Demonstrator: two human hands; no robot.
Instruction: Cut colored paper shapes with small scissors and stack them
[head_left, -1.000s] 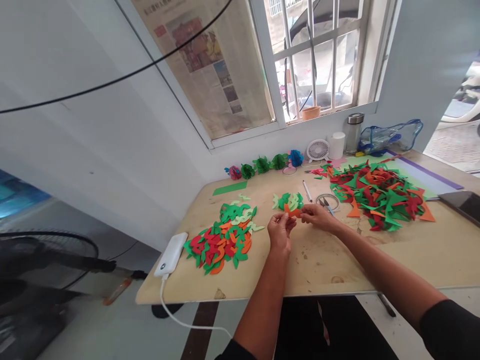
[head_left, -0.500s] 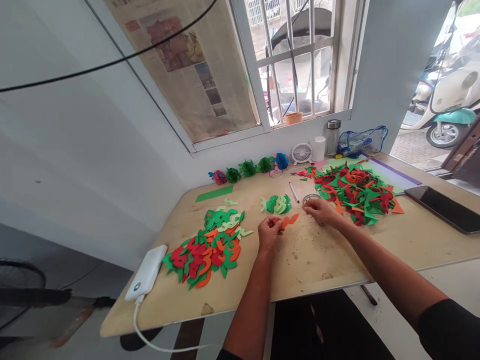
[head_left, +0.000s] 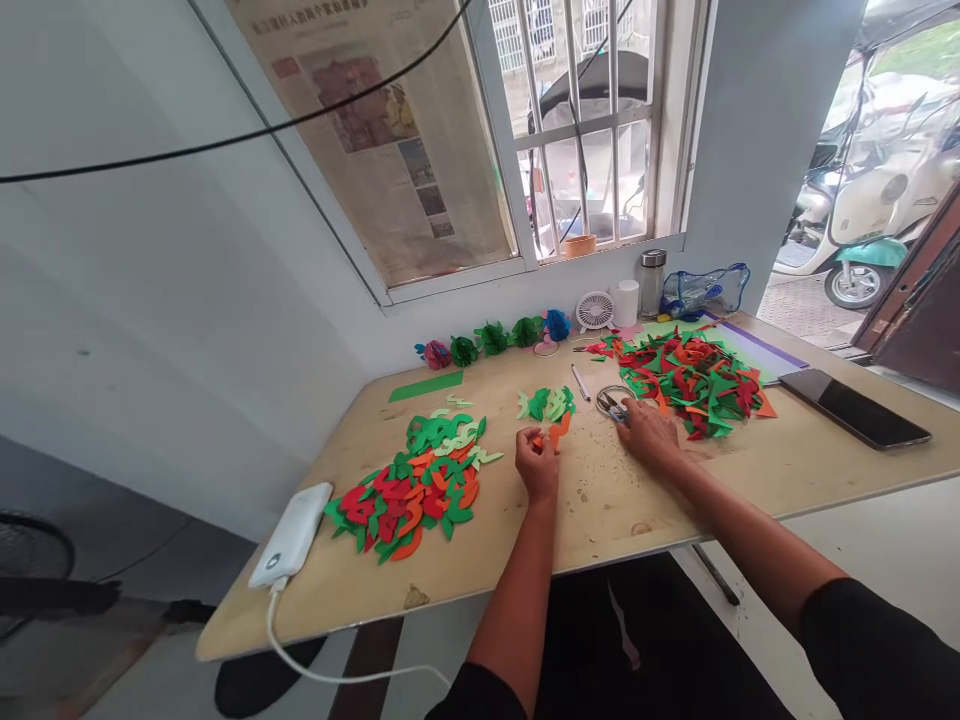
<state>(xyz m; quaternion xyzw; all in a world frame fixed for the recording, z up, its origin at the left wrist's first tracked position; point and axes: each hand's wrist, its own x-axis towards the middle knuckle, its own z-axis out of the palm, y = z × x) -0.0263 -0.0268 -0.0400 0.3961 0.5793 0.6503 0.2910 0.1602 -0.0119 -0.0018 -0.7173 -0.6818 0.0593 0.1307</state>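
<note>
Pinched in my left hand (head_left: 537, 462) is an orange paper piece (head_left: 559, 431), whose wavy end sticks out past the fingertips. My right hand (head_left: 646, 430) lies low over the table with its fingers closed on small scissors (head_left: 613, 406), whose blades point up and to the left. The scissors overlap a round ring-shaped object (head_left: 604, 392). Beyond my left hand is a small cluster of green and pale green cut pieces (head_left: 546, 403). A white pen (head_left: 580, 383) lies between that cluster and the scissors.
A heap of red, green and orange cut shapes (head_left: 420, 485) spreads on the left, beside a white power bank (head_left: 291, 535). Paper scraps (head_left: 694, 378) pile up on the right, near a black phone (head_left: 855, 408). Paper balls (head_left: 493, 338) and a small fan (head_left: 595, 311) line the wall.
My right hand has opened out from above the ring and now grips the scissors. The orange piece in my left hand has turned more upright. The camera view has shifted slightly.
</note>
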